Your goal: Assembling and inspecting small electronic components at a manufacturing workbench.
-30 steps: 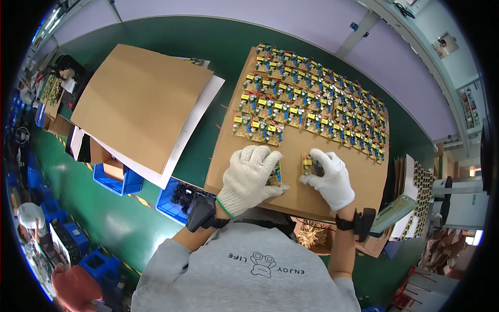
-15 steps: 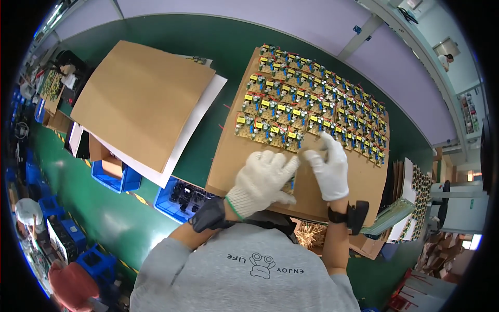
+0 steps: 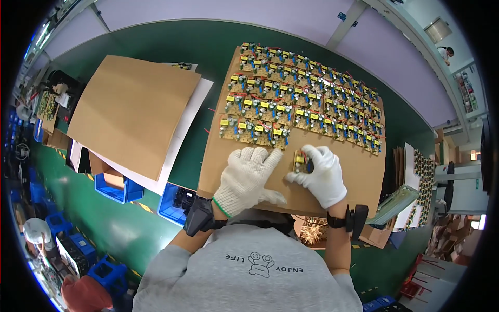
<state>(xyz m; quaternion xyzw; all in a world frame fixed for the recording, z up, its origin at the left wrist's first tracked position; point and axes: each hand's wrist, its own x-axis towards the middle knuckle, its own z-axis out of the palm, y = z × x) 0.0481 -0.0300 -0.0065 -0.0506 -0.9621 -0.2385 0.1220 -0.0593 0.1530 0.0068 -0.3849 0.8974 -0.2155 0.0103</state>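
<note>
My right hand (image 3: 323, 177), in a smooth white glove, grips a small circuit board (image 3: 300, 160) between thumb and fingers, just above the cardboard. Yellow and green parts show on that board; my fingers hide the rest. Left of it my left hand (image 3: 247, 177), in a knitted white glove with a green cuff edge, is over the cardboard sheet (image 3: 358, 177), thumb apart from the fingers and nothing visible in it. Beyond both hands, rows of circuit boards (image 3: 280, 106) with yellow labels, blue parts and red wires lie on the sheet. My left fingertips are close to the nearest row.
To the left, another cardboard sheet (image 3: 132, 112) lies over white sheets on the green table (image 3: 189, 156). Blue bins (image 3: 122, 190) stand below the table edge. Upright cardboard and board-covered sheets (image 3: 410, 203) are at the right. Other people sit at the far lower left.
My right hand has closed on a circuit board that lay beside my left hand, and holds it right of there. My left hand has shifted slightly left. The whole view has shifted a little.
</note>
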